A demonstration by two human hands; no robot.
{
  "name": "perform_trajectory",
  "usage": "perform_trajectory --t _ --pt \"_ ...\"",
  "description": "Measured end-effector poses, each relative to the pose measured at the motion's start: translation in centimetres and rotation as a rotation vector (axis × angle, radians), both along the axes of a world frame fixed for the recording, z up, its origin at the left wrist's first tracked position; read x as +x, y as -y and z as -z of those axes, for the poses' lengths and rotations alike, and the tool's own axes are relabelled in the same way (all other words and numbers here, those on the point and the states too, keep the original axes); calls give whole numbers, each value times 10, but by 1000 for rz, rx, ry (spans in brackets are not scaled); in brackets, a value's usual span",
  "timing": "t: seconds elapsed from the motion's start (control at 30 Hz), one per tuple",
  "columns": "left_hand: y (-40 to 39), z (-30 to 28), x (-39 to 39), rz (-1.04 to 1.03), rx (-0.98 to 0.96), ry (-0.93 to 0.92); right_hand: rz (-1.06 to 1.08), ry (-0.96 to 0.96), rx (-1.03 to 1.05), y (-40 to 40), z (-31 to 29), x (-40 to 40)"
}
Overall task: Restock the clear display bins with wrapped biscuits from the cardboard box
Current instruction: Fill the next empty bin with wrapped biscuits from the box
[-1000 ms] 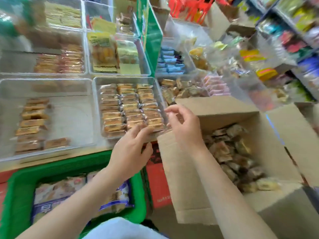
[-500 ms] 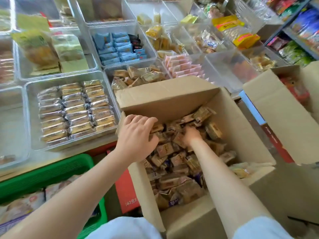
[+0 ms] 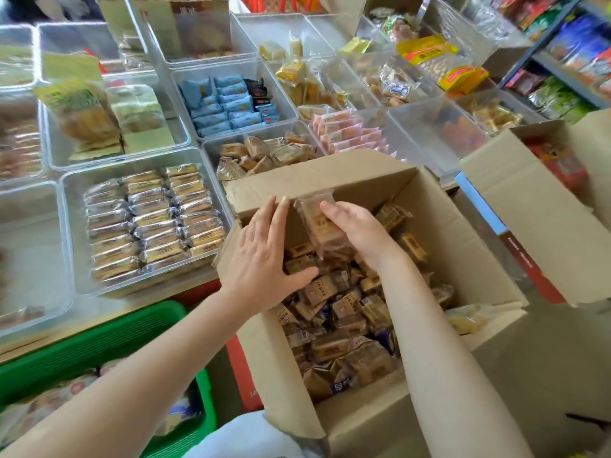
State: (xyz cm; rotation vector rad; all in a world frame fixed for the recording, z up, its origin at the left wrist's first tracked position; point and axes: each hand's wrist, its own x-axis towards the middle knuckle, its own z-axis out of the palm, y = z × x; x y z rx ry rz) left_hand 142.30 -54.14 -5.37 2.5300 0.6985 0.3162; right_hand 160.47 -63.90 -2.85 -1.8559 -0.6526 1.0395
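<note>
— Cardboard flap's soft and creased; could the cardboard box [image 3: 380,325] tip?

— Possibly. The left hand [image 3: 264,256] lies flat on its wall, fingers straight and together, while the right hand [image 3: 357,229] curls round a few wrapped biscuits [image 3: 319,223] just above the heap.

— Slippery film?

— Crinkly, glossy (the stack could fan and drop). The clear display bin [image 3: 76,233] at the worktop's front edge is rigid and nearly full.
</note>
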Motion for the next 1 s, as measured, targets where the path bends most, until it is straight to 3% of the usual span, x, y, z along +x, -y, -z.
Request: perform_trajectory --t 0.1,0.23,0.53,0.67,0.8,0.9,1.0 --pt "-4 -13 -27 17 -108 176 -67 145 21 -22 -32 -54" --pt "-42 -21 -87 -151 -126 292 -129 142 64 -70 -45 -133" --pt "-183 52 -330 -427 31 75 -546 201 -124 -238 25 -342" --pt "-229 109 -417 -487 1 -139 -617 402 -161 -303 82 -414" --pt "-252 142 -463 -509 25 -361 -651 740 -256 -344 128 -447" --pt "-255 152 -467 -452 55 -367 -743 972 -400 -369 146 -450" --pt "-255 157 -465 -442 60 -353 -965 906 -526 -381 164 -455"
